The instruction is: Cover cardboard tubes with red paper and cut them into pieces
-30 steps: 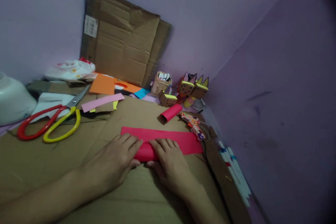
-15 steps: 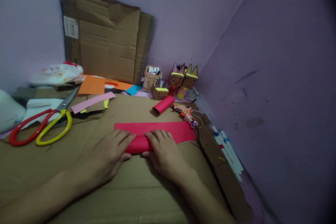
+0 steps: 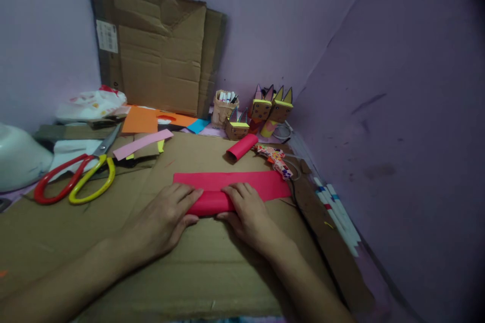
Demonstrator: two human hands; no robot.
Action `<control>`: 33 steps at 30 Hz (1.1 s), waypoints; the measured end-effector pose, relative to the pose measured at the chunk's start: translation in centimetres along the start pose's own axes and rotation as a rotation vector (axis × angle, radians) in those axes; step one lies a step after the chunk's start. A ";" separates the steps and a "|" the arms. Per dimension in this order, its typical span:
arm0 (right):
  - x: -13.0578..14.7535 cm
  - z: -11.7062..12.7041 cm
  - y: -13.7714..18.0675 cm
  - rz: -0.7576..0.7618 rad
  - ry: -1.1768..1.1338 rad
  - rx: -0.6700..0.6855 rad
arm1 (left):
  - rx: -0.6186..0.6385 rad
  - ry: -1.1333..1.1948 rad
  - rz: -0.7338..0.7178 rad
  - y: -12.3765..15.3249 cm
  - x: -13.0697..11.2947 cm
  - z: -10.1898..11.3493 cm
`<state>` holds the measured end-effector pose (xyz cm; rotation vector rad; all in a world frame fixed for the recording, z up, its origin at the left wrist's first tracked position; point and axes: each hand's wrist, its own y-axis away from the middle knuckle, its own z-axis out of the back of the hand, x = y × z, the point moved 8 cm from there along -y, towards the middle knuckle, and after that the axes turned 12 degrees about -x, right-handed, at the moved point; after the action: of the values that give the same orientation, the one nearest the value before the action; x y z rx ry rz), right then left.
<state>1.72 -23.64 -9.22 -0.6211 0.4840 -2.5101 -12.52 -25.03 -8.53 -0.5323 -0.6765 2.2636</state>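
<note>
A strip of red paper [image 3: 242, 179] lies on the cardboard, its near edge rolled over a tube [image 3: 212, 203]; what is inside the roll is hidden. My left hand [image 3: 170, 214] grips the roll's left end, fingers on top and thumb at the near side. On the right end my right hand [image 3: 246, 212] holds it the same way, with a stretch of red showing between the hands. Just beyond the strip rests a finished-looking red tube [image 3: 242, 147], hollow at its near end. A flower-patterned glue gun [image 3: 275, 159] sits to the right of that tube.
Large scissors [image 3: 91, 169] with red and yellow handles lie at left beside a pink paper strip [image 3: 143, 144]. Cardboard animal-eared figures [image 3: 278, 110] and a marker cup [image 3: 224, 108] stand at the back. White markers [image 3: 337, 214] lie along the right edge, near a black cord.
The view has shifted slightly, so everything sits a bit farther right and higher. Both hands keep their hold on the red roll, with little visible change in the rolling.
</note>
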 end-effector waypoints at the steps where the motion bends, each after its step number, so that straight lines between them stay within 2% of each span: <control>1: 0.0 0.0 0.0 0.000 -0.004 -0.002 | 0.007 0.002 0.004 0.0 0.1 -0.1; 7: -0.1 0.2 0.1 -0.006 -0.021 -0.008 | 0.052 0.039 0.097 0.1 0.7 -0.2; 20: 0.3 0.1 0.2 -0.007 0.035 0.056 | 0.121 0.027 0.134 -0.5 0.4 0.6; 23: 0.4 0.2 0.4 -0.014 0.012 0.040 | 0.068 0.024 0.155 -0.7 0.8 1.1; 28: 0.8 0.8 0.9 -0.011 0.038 -0.067 | -0.124 0.019 0.327 -0.9 2.7 3.7; 30: 1.1 1.1 1.0 0.002 0.052 -0.086 | -0.117 0.058 0.291 -0.8 2.0 3.9; 33: 1.3 1.1 1.2 0.008 0.012 -0.063 | -0.076 0.080 0.152 -0.6 0.0 3.4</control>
<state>1.75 -25.50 -8.39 -0.6266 0.5708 -2.5010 -14.06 -25.77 -5.53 -0.7293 -0.7046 2.3506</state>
